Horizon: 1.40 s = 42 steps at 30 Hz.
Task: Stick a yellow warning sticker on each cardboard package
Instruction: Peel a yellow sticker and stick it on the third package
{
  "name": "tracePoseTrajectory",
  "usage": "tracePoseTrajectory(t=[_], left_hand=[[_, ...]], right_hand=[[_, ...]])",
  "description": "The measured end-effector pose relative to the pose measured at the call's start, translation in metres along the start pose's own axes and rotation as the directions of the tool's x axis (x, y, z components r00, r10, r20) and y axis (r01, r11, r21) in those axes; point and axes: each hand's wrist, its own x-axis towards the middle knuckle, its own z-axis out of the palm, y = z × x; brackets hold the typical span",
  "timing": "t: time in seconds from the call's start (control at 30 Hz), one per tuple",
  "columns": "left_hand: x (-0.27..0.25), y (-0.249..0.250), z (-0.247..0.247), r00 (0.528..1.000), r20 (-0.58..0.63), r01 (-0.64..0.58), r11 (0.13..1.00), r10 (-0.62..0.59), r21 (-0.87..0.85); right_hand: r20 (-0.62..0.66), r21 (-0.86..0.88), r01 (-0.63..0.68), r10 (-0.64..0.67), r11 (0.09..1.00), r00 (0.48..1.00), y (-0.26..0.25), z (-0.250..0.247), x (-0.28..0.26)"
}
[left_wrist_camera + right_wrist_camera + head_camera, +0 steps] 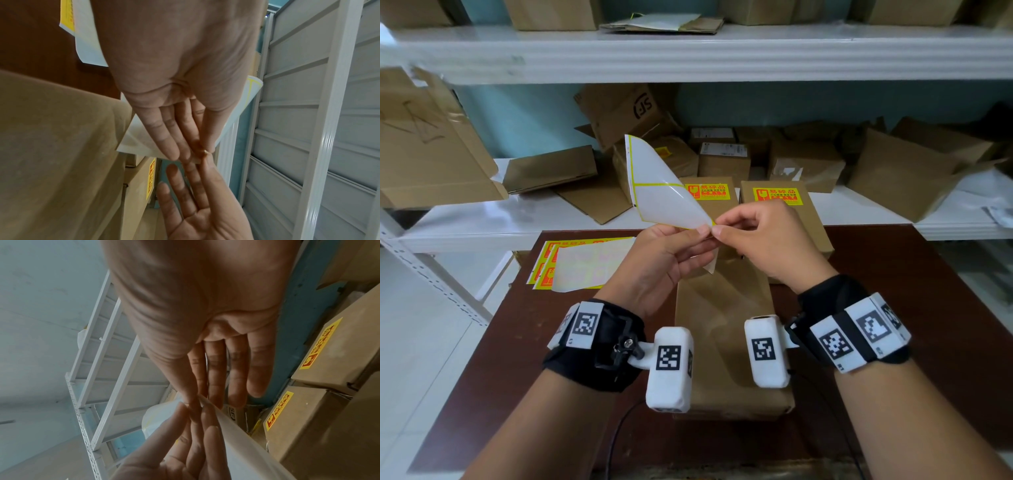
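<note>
I hold a curled white backing sheet [661, 192] with yellow outlines up over the table. My left hand [698, 236] pinches its lower corner between thumb and fingers. My right hand [722, 233] pinches the same corner tip from the right, where a sliver of yellow shows. Below the hands a plain cardboard package [722, 325] lies on the brown table [893, 308]. Behind it stand two packages [717, 212] [808, 219], each with a yellow warning sticker [708, 192] [777, 196]. The right wrist view shows the pinch [197, 400] on the sheet [236, 434].
A stack of sticker sheets [578, 263] lies at the table's left rear corner. White metal shelves [688, 51] hold several loose cardboard boxes [804, 164] behind the table. A black cable [619, 431] runs along the table's near edge.
</note>
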Motion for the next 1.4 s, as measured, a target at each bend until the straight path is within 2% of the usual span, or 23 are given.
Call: tracePoseTrajectory(t=[0.77,0.97,1.23,1.4], left_hand=[[0.0005,0.0002,-0.0016,1.0,-0.022,-0.014,0.987,0.018,0.16],[0.0006,0.0003,-0.0016,0.999,-0.022,-0.02,0.988,0.024,0.154],[0.0002,0.0019,-0.0017,1.0,-0.001,-0.028,0.987,0.028,0.161],[-0.0011,0.0027,0.0004,0.999,0.034,-0.009,0.98,0.002,0.197]], right_hand=[[0.009,-0.04,-0.018,0.018,0.999,1.0,-0.0041,-0.0025,-0.0028],[0.013,-0.018,-0.036,0.036,0.999,0.999,-0.0045,-0.0027,-0.0028],[0.022,0.024,-0.063,0.063,0.998,0.998,-0.0052,-0.0013,-0.002],[0.009,0.033,-0.036,0.036,0.999,0.999,-0.0073,-0.0003,-0.0027]])
